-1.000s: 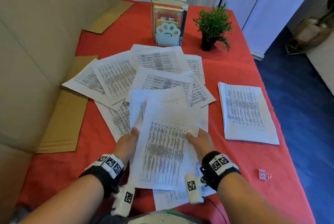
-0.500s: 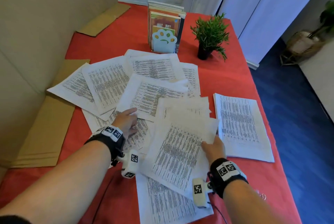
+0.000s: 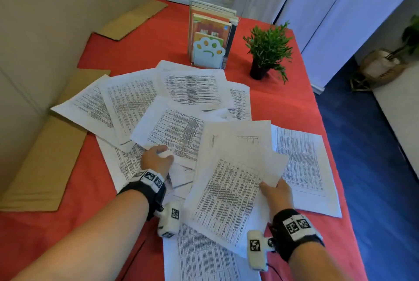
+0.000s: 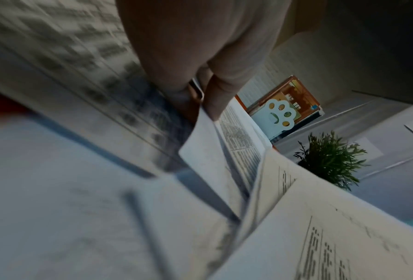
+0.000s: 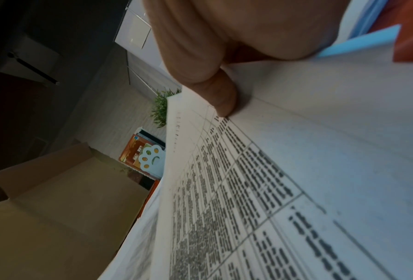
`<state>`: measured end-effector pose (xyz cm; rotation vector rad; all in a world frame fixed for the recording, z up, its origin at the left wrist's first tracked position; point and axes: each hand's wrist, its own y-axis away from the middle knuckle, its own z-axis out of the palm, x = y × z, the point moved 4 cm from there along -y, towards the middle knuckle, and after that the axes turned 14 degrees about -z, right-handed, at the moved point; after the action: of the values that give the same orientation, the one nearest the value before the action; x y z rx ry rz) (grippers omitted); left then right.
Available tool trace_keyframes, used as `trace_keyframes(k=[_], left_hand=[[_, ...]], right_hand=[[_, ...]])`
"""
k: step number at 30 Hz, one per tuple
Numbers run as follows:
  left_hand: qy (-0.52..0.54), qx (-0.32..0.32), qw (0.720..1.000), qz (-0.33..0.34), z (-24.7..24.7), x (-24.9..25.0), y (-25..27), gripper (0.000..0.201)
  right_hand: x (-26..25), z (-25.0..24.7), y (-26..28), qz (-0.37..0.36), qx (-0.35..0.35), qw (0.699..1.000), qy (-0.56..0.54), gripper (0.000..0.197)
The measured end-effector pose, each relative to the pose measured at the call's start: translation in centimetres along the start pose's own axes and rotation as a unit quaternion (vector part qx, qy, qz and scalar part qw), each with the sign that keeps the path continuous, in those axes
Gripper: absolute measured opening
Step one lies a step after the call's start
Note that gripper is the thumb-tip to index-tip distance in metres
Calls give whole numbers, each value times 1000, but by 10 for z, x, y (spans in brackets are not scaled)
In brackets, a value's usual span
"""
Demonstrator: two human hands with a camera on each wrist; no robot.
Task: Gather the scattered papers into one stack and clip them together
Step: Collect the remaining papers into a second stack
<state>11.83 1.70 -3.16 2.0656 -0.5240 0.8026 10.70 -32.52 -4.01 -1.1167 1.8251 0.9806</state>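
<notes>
Printed sheets lie fanned over the red table [image 3: 278, 104]. My right hand [image 3: 275, 191] holds a loose bundle of papers [image 3: 229, 190] by its right edge, lifted slightly above the other sheets. In the right wrist view the thumb [image 5: 220, 98] presses on top of that bundle [image 5: 284, 170]. My left hand [image 3: 157, 158] pinches the near corner of a single sheet [image 3: 174, 133] in the middle of the spread. The left wrist view shows the fingers [image 4: 215, 98] nipping that corner [image 4: 200, 136]. A squared stack of papers [image 3: 303, 167] lies flat at the right. No clip is in view.
A paw-shaped bookend with books [image 3: 209, 40] and a small potted plant [image 3: 268, 52] stand at the back. Flat cardboard pieces [image 3: 45, 167] lie along the left wall. The table's right edge drops to a blue floor [image 3: 374, 167].
The left hand let go of the bundle, moved left and forward, and took a single sheet's corner. The right hand carried the bundle to the right, toward the squared stack.
</notes>
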Motion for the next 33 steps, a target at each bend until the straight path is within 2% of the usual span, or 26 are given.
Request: trace_keyframes(k=[4,9,12,16,21,26,29,33], left_hand=[[-77,-39,995,50,-32,-32,7,36],[-158,-104,979,75,-67,-67,24,45],[-170,-121,972,107,-78,-79,31,54],[-185,-132,966,121,-85,-84,30,64],[-215,-158,956,123,-90,-84,33,77],[-174,-154,969,89,-89,-79,37,95],[-176,-157,967,100,-88,-70,43,100],[-159,-137,972,103,-91,-66,36,100]], right_hand=[[-4,11,3,-16,-29,999,-7,24],[-13,41,20,-83,-125,987,64,19],[-21,61,35,-102,-179,975,87,20],[-37,79,49,-126,-197,968,88,20],[-49,89,52,-133,-232,961,76,22],[-51,93,67,-138,-269,952,57,14],[-50,92,69,-134,-258,957,27,19],[-49,79,59,-135,-193,972,11,38]])
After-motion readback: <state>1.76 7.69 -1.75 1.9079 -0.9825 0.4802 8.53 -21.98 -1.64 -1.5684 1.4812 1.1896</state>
